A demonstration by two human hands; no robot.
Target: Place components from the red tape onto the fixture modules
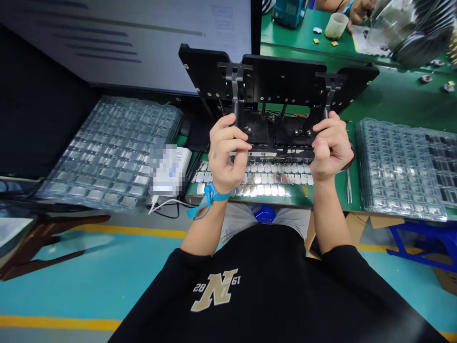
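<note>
A black fixture (283, 81) with two toggle clamps stands on the green bench ahead of me. My left hand (228, 155), a blue strap round its wrist, has its fingers curled at the dark handle (237, 112) of the left clamp. On the other side, my right hand (331, 145) is closed about the lower end of the right clamp's handle (327, 100); its fingers partly hide the grip. Rows of small pale square parts (260, 178) lie below the fixture, between my forearms.
Stacked clear trays (117, 147) sit at left, others (400, 166) at right. Tweezers (349, 187) lie beside the right stack. A white box (174, 166) with cables is near my left wrist. A monitor (143, 43) stands behind. Another person's hand (360, 12) is at the top right.
</note>
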